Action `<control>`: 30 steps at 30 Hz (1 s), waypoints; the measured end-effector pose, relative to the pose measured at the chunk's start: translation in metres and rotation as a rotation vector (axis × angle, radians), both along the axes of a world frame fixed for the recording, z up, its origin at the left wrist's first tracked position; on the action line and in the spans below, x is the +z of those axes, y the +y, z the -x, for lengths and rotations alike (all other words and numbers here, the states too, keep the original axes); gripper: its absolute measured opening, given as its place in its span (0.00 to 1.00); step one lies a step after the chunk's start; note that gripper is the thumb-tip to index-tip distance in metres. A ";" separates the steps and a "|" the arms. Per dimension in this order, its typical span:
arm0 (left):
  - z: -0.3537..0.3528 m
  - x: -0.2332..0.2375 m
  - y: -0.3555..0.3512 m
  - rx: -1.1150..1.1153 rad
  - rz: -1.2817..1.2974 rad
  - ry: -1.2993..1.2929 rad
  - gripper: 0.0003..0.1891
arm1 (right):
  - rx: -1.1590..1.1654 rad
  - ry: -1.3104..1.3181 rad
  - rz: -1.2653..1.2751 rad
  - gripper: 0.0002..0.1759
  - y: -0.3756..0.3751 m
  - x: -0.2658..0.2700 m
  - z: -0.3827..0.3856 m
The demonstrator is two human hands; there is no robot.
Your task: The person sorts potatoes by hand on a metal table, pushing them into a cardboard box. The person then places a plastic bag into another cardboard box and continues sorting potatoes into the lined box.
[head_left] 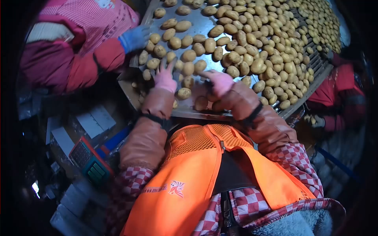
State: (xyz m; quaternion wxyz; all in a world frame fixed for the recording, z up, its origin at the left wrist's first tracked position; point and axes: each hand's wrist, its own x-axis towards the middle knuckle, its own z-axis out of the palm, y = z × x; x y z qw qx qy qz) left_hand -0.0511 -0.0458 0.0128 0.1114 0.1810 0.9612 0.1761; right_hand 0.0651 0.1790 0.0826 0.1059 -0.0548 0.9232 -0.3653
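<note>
Left grip [165,81], gloved in pink, is held with its fingers spread apart among the loose potatoes [189,56]; whether one is touched cannot be told. Right grip [221,83], also pink, is turned leftward with a finger stretched out near the front edge; its underside is hidden, so whether anything is clamped cannot be told.

Most room is taken by the worktop [200,23], on whose metal surface the loose potatoes are scattered at the left and centre. Its right side is covered by a dense heap of potatoes [258,65]. Below it, an orange vest [169,196] is worn over checked clothing. At the left, a co-worker's red sleeve [84,69] is seen, with a blue-gloved hand [135,38] placed by the worktop's edge. At the right, another red sleeve [340,84] is partly lost in shadow. White boxes [95,120] are set at the lower left, near a keypad device [91,161]. One single potato [184,93] is left lying between both grips.
</note>
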 end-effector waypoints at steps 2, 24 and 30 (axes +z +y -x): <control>-0.024 -0.014 -0.022 -0.005 -0.114 0.059 0.27 | 0.087 -0.173 -0.213 0.37 -0.048 -0.041 0.030; -0.014 -0.004 0.015 -0.231 0.336 0.081 0.28 | -0.443 -0.298 -0.439 0.39 0.060 -0.013 0.025; -0.023 -0.022 -0.055 0.039 0.045 0.235 0.33 | -0.192 0.042 -0.162 0.30 -0.018 -0.033 0.006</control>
